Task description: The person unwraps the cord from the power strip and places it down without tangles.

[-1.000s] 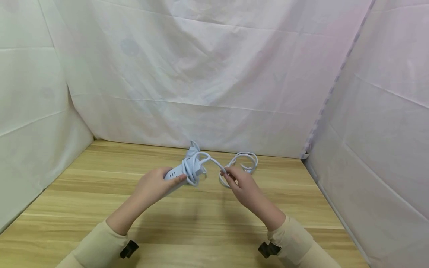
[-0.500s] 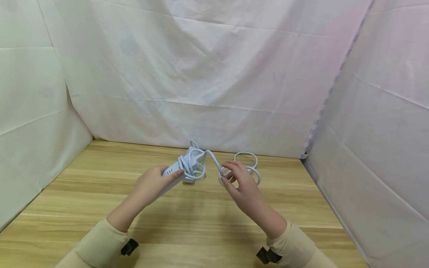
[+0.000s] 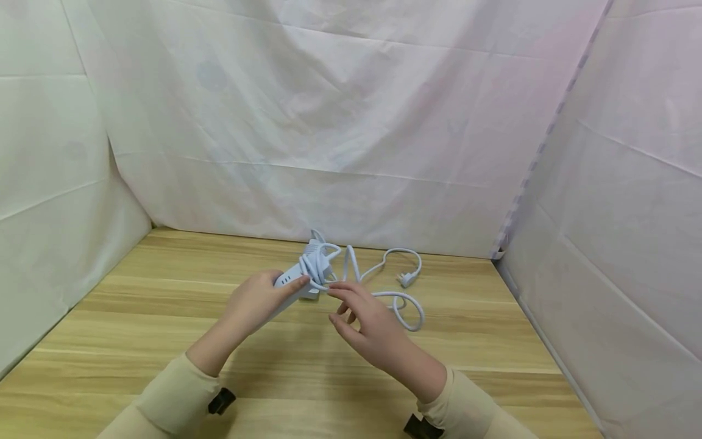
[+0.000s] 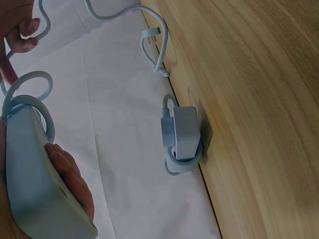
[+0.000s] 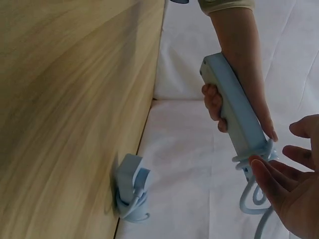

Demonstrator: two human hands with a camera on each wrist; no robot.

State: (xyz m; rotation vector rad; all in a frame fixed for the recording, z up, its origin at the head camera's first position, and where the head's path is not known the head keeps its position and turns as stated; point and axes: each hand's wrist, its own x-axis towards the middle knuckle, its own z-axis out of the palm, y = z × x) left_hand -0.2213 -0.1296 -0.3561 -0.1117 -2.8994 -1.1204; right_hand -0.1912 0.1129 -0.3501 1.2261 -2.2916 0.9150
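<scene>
My left hand [image 3: 255,302] grips a white power strip [image 5: 232,102] and holds it up at a slant above the table. Several turns of its white cord [image 3: 315,268] are wound round the strip's far end. My right hand [image 3: 373,329] is beside that end, its fingers loosely spread and the thumb apart from them. Its fingertips are right at the cord in the head view. The rest of the cord runs right in loose bends, with a loop [image 3: 421,317] beyond the right hand. A white plug [image 3: 407,279] lies on the table at the back right.
A second white block [image 4: 187,132] with cord wound round it lies behind the held strip, near the back edge of the wooden table [image 3: 192,274]. White cloth [image 3: 329,122] hangs behind the table and on both sides.
My right hand has moved left towards the strip and its fingers have come apart from their pinch on the cord. The loose cord has shifted, and the plug now shows more plainly.
</scene>
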